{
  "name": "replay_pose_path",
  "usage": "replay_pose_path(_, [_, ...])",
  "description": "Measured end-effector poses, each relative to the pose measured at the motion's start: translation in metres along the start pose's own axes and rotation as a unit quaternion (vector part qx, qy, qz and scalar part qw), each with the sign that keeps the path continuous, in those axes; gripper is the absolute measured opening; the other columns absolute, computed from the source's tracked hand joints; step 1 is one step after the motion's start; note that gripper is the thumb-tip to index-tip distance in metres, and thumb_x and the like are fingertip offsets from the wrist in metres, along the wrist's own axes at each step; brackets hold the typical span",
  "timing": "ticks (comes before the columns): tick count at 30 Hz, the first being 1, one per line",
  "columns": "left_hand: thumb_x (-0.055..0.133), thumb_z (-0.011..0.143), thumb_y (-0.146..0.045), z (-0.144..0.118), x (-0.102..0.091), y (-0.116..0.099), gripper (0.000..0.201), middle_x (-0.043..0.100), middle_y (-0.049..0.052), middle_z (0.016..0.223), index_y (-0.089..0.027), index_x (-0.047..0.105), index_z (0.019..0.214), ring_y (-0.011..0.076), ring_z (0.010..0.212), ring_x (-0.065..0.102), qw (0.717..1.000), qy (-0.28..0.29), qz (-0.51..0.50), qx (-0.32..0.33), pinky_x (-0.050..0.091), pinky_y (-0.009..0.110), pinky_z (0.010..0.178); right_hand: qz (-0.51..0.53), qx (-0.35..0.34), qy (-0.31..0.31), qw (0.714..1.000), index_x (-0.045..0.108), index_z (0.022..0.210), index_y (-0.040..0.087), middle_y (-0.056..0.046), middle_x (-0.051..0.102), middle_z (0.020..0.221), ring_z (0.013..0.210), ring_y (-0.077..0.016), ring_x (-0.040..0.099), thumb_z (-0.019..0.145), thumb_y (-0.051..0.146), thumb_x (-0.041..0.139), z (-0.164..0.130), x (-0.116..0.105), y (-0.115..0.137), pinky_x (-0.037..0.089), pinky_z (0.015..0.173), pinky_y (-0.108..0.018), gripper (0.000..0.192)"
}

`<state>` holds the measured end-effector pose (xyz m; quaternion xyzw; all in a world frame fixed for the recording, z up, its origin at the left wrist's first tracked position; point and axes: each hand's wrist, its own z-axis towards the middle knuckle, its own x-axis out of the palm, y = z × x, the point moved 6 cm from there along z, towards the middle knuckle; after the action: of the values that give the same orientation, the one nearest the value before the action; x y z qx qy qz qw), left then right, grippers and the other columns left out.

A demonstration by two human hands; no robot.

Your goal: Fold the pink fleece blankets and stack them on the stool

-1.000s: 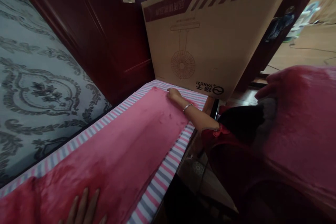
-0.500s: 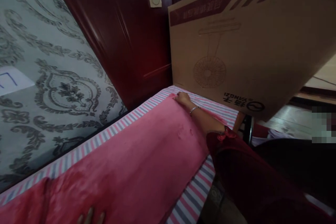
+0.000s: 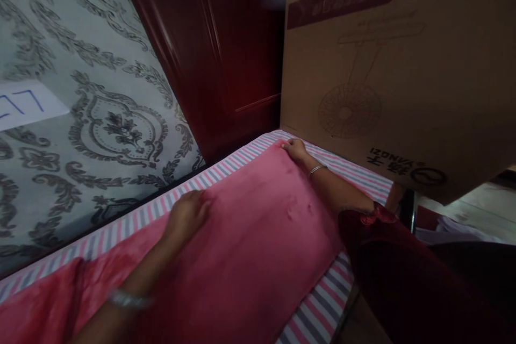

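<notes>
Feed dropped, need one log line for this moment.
left hand: flat on pink plush cloth, far edge | right hand: at cloth's far corner | under cloth: pink-grey striped sheet | behind: brown cardboard fan box

You have just one camera, and it sits on your head. It looks forward and down, out along the pink blanket [image 3: 250,236] on the striped sheet [image 3: 322,312]. Your left hand [image 3: 186,214] is close to it. Your right hand [image 3: 295,148] is farther off, by the cardboard box [image 3: 395,75]. The patterned wall [image 3: 80,107] fills the left side.
</notes>
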<state>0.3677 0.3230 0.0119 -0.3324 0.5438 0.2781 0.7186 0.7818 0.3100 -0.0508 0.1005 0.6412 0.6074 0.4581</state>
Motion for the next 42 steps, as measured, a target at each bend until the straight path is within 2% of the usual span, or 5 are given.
replay_pose_path(6, [0.043, 0.099, -0.034, 0.084, 0.044, -0.047, 0.041, 0.069, 0.020, 0.120, -0.007, 0.069, 0.116, 0.0282, 0.116, 0.062, 1.000, 0.013, 0.004, -0.001, 0.047, 0.037, 0.099, 0.029, 0.028, 0.019, 0.999, 0.039, 0.066, 0.023, 0.008, 0.037, 0.057, 0.052, -0.0101, 0.034, 0.082, 0.034, 0.062, -0.004, 0.001, -0.002, 0.028, 0.051, -0.023, 0.030])
replay_pose_path(20, [0.044, 0.098, -0.031, 0.121, 0.062, -0.041, 0.029, 0.072, 0.012, 0.099, -0.015, 0.067, 0.094, 0.0239, 0.094, 0.065, 0.998, -0.001, -0.029, -0.063, 0.044, 0.031, 0.077, -0.041, 0.006, 0.025, 0.999, 0.046, 0.066, 0.020, 0.006, 0.041, 0.060, 0.059, -0.0110, 0.038, 0.086, 0.031, 0.060, 0.024, 0.002, 0.002, 0.030, 0.055, -0.023, 0.026])
replay_pose_path(28, [0.044, 0.095, -0.036, 0.122, 0.081, -0.029, 0.031, 0.072, 0.009, 0.099, -0.017, 0.068, 0.099, 0.0222, 0.091, 0.064, 0.995, 0.028, -0.093, -0.032, 0.046, 0.029, 0.077, -0.116, -0.015, 0.086, 0.989, 0.067, 0.089, 0.013, -0.001, 0.064, 0.081, 0.073, -0.0122, 0.054, 0.091, 0.023, 0.059, 0.011, 0.000, -0.001, 0.041, 0.067, -0.021, 0.013])
replay_pose_path(33, [0.048, 0.093, -0.035, 0.122, 0.069, -0.035, 0.052, 0.065, 0.019, 0.127, -0.007, 0.054, 0.137, 0.0274, 0.111, 0.062, 0.995, 0.042, -0.087, -0.022, 0.049, 0.035, 0.092, -0.161, -0.032, 0.095, 0.982, 0.059, 0.136, 0.013, -0.011, 0.068, 0.118, 0.102, -0.0189, 0.062, 0.093, 0.016, 0.054, -0.005, -0.026, 0.011, 0.047, 0.091, -0.029, 0.043])
replay_pose_path(42, [0.045, 0.097, -0.054, 0.027, 0.078, -0.107, 0.068, 0.021, 0.015, 0.167, -0.023, 0.035, 0.157, 0.0435, 0.153, 0.013, 0.985, 0.052, 0.073, 0.146, 0.015, 0.068, 0.117, -0.363, -0.154, 0.185, 0.900, 0.036, 0.157, 0.033, -0.005, 0.025, 0.166, 0.152, -0.0332, 0.017, 0.100, 0.051, 0.048, -0.119, -0.043, -0.003, 0.018, 0.120, -0.056, 0.061])
